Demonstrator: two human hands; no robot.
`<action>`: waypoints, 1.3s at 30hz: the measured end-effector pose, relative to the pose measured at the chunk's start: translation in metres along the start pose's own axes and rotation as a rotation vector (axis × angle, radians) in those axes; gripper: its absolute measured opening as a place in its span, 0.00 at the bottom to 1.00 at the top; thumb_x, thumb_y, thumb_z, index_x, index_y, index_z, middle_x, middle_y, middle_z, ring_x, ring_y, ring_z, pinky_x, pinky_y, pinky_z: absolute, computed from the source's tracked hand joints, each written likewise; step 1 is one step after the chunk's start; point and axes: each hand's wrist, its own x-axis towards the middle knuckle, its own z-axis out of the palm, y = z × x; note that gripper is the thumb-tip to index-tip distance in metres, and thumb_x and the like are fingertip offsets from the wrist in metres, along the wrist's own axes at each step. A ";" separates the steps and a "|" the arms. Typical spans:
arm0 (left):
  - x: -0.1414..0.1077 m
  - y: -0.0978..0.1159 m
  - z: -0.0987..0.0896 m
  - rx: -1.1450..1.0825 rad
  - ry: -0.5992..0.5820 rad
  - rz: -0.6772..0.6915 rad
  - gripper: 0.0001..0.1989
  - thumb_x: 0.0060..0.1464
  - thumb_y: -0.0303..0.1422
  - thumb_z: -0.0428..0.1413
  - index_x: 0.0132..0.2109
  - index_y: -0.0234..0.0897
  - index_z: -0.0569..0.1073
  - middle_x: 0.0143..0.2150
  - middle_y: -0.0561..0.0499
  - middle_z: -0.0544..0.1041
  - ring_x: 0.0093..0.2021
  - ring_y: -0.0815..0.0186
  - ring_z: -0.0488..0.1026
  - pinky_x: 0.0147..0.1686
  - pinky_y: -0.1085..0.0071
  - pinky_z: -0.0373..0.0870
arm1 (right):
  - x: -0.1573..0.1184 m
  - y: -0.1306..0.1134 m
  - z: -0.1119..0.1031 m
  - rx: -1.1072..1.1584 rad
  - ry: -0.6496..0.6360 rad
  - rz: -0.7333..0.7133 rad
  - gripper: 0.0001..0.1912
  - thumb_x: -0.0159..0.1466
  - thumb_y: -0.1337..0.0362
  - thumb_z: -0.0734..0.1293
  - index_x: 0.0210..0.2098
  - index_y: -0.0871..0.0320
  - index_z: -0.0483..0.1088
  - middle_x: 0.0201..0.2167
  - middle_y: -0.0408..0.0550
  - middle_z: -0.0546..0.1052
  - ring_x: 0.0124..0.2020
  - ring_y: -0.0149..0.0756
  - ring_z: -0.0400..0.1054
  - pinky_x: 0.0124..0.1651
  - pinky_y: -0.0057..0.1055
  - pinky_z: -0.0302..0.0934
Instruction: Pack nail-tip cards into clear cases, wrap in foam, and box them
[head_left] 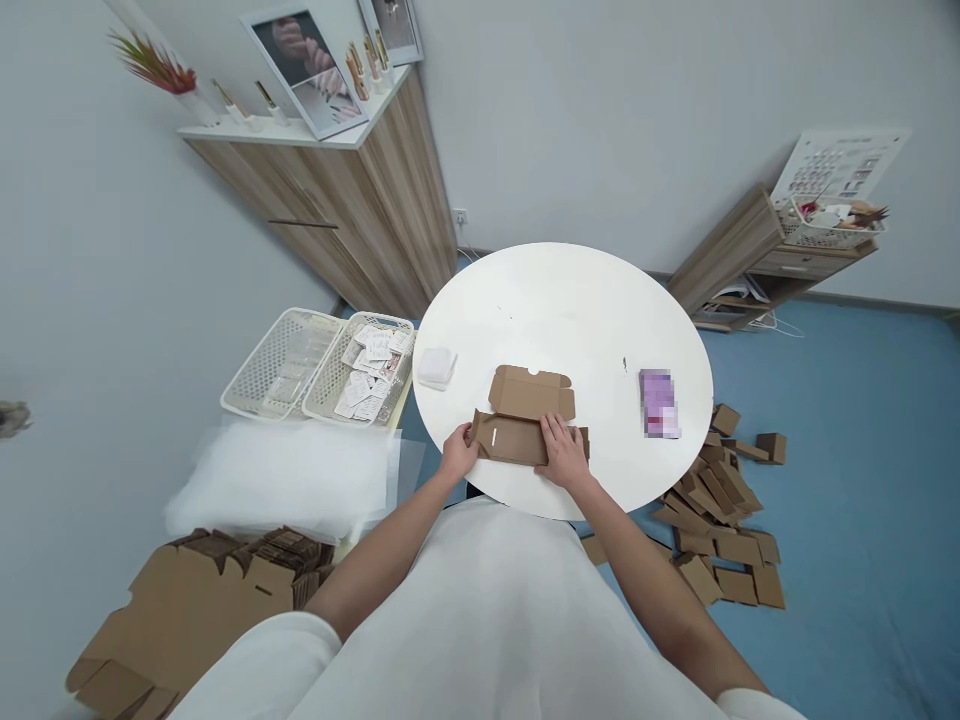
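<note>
A brown cardboard box [517, 440], partly folded, lies at the near side of the round white table [555, 300]. Its lid panel [532, 393] with small side flaps stretches away from me, and a short white strip shows in the base. My left hand [459, 452] pinches the raised flap at the box's left end. Across the right part of the base, my right hand [562, 452] rests with its fingers stretched out. A small white stack [436, 367] sits at the table's left edge, and a pixelated purple packet [658, 403] lies on the right.
Left of the table are two white baskets, one holding printed cards [367, 375], translucent sheets [285, 475] and flat cardboard blanks [202, 610]. Folded boxes [720, 500] are heaped on the blue floor at right. A wood-look cabinet [390, 190] and a shelf unit [731, 250] stand behind.
</note>
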 end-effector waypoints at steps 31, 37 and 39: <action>0.007 0.020 0.004 0.228 -0.123 0.020 0.05 0.50 0.32 0.50 0.34 0.36 0.67 0.31 0.51 0.73 0.32 0.67 0.70 0.30 0.74 0.62 | 0.000 0.001 -0.008 -0.090 -0.135 -0.138 0.61 0.43 0.48 0.69 0.62 0.60 0.27 0.64 0.56 0.39 0.64 0.48 0.27 0.59 0.53 0.32; 0.008 0.023 0.009 0.348 -0.103 0.029 0.07 0.45 0.25 0.50 0.35 0.37 0.65 0.29 0.51 0.72 0.31 0.64 0.69 0.28 0.71 0.59 | 0.001 -0.003 -0.006 -0.114 -0.140 -0.162 0.61 0.43 0.48 0.69 0.62 0.60 0.28 0.64 0.56 0.38 0.64 0.48 0.28 0.59 0.53 0.32; 0.006 0.022 0.011 0.425 -0.079 0.047 0.08 0.45 0.25 0.50 0.36 0.37 0.64 0.29 0.50 0.71 0.32 0.62 0.69 0.29 0.70 0.59 | 0.001 -0.005 -0.007 -0.118 -0.139 -0.165 0.60 0.44 0.49 0.69 0.62 0.60 0.28 0.64 0.56 0.38 0.64 0.48 0.29 0.59 0.53 0.32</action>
